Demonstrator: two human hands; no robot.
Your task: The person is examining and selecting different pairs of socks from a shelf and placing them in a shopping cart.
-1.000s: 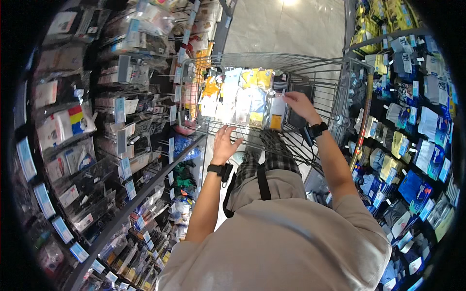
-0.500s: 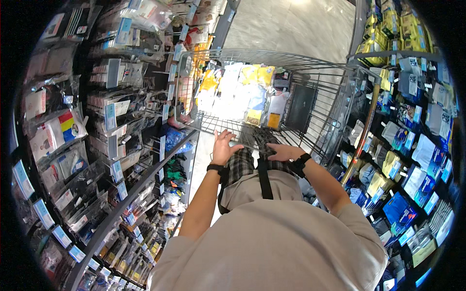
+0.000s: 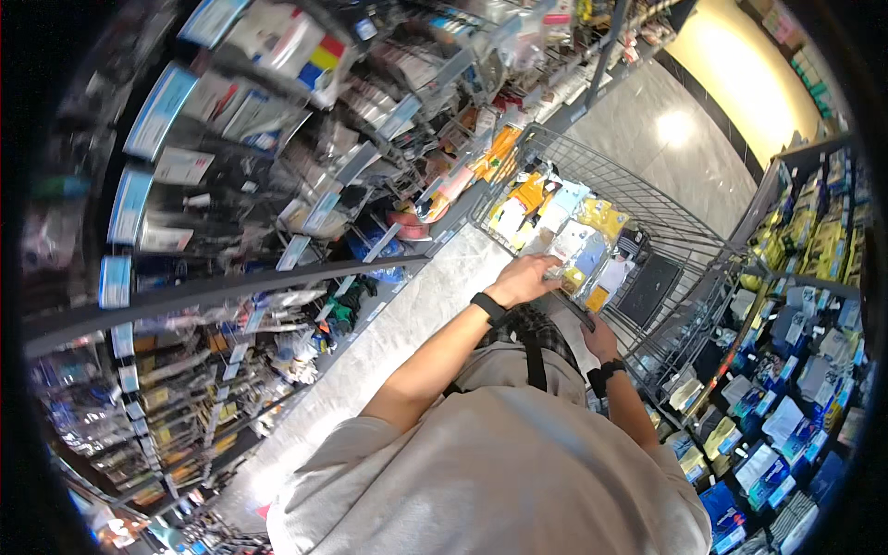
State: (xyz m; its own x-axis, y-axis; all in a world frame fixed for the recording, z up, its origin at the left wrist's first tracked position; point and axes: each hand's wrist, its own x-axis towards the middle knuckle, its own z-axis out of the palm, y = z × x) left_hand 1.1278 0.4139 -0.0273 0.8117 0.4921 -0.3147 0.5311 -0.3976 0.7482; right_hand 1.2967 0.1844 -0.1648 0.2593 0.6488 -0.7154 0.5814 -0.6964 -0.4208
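Observation:
A wire shopping cart stands in front of me, holding several flat packages in yellow, white, orange and pale blue. My left hand reaches over the near side of the cart, with its fingers stretched out close to the packages. Whether the fingertips touch a package, I cannot tell. My right hand is closed around the dark cart handle at the near side. A dark flat panel lies against the wires at the right end of the cart. Both wrists wear black bands.
Racks of bagged goods with blue-white price tags line the left, fronted by a dark rail. On the right stand shelves of blue and grey packs and yellow packs. Pale floor runs between the left rack and the cart.
The view has turned, so the cart now slants toward the upper right. My left hand has moved forward to the packages, and my right hand has closed on the handle.

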